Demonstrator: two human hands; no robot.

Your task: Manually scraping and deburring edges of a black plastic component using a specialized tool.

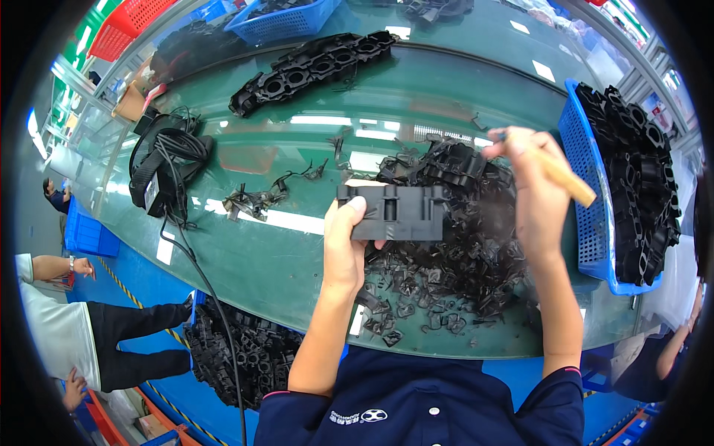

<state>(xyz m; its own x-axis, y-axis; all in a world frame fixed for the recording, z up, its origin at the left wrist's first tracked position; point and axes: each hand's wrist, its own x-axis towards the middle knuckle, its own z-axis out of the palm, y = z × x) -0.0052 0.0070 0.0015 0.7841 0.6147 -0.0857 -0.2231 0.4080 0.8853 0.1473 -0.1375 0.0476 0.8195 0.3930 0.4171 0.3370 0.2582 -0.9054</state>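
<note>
Block, black, boxy, sits near the clock's middle. My left hand pinches its 9 o'clock end. I think it's light, stiff, a bit slick: hold its ends. At 2 o'clock my right hand grips a tan handle.

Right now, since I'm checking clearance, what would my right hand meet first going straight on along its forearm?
Seemingly nothing nearby: ahead of the right hand, the way looks free over the green table, though its height above it is hard to judge.
</note>
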